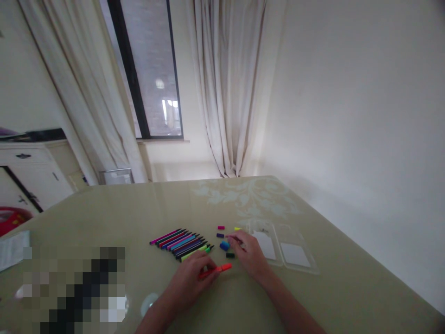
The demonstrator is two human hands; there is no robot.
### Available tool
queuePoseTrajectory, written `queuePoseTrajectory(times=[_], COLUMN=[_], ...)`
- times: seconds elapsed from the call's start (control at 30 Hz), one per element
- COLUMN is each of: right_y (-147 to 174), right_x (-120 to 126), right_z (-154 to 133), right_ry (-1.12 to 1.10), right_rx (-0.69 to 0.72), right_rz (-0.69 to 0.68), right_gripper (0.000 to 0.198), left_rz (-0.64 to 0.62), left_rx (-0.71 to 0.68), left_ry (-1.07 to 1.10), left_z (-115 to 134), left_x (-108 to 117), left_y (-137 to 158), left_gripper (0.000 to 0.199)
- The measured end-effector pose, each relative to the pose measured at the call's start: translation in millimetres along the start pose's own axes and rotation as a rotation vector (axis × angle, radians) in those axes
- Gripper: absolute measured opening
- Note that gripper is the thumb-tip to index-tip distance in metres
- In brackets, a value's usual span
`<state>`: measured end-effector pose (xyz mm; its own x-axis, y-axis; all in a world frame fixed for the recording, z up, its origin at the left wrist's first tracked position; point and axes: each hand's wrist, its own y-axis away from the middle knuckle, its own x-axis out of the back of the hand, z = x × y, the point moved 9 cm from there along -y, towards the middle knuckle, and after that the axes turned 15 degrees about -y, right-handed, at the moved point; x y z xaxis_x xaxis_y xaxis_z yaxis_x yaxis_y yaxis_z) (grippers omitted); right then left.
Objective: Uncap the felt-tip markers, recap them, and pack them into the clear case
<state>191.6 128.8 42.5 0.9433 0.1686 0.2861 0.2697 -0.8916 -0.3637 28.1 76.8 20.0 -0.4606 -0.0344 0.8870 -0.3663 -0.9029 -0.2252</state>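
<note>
My left hand point(194, 273) is closed around an orange-red marker point(225, 268), whose bright end points right, low over the table. Just left of that hand, several uncapped markers point(182, 243) lie side by side in a slanted row, dark tips toward the upper right. My right hand point(246, 250) has its fingers drawn together among loose marker caps; whatever is between them is hidden or too small to name. Close to its fingertips are a purple cap point(220, 235), a blue cap point(224, 246) and a black cap point(230, 255). A pink cap point(221, 228) and a yellow cap point(238, 228) lie farther back.
Beside my right hand an opened clear plastic case point(299, 255) with white card inside lies on the glossy table point(146, 208). A small clear disc point(149, 302) rests near my left forearm. A paper packet point(14, 250) is at the left edge; a blurred patch covers the lower left.
</note>
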Motion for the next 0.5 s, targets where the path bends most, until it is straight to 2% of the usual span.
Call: queuePoseTrajectory(times=[0.07, 0.17, 0.3, 0.4, 0.5], right_y=[-1, -2, -5, -5, -3], right_x=[-3, -21, -40, -48, -50], right_z=[0, 5, 12, 16, 17], right_ry=[0.188, 0.431, 0.588, 0.61, 0.595], right_rx=[0.059, 0.108, 0.136, 0.146, 0.146], right_rz=[-0.022, -0.125, -0.189, -0.207, -0.226], right_gripper=[0.026, 0.026, 0.027, 0.024, 0.025], left_rz=[-0.075, -0.142, -0.17, -0.116, 0.076], left_rx=[-0.032, -0.062, -0.084, -0.037, 0.12], left_ry=[-0.006, -0.031, 0.002, 0.024, -0.022], left_z=[9, 21, 28, 14, -25], left_x=[-9, -18, -23, -18, 5], left_y=[2, 5, 6, 2, -3], left_gripper=[0.015, 0.005, 0.004, 0.008, 0.014])
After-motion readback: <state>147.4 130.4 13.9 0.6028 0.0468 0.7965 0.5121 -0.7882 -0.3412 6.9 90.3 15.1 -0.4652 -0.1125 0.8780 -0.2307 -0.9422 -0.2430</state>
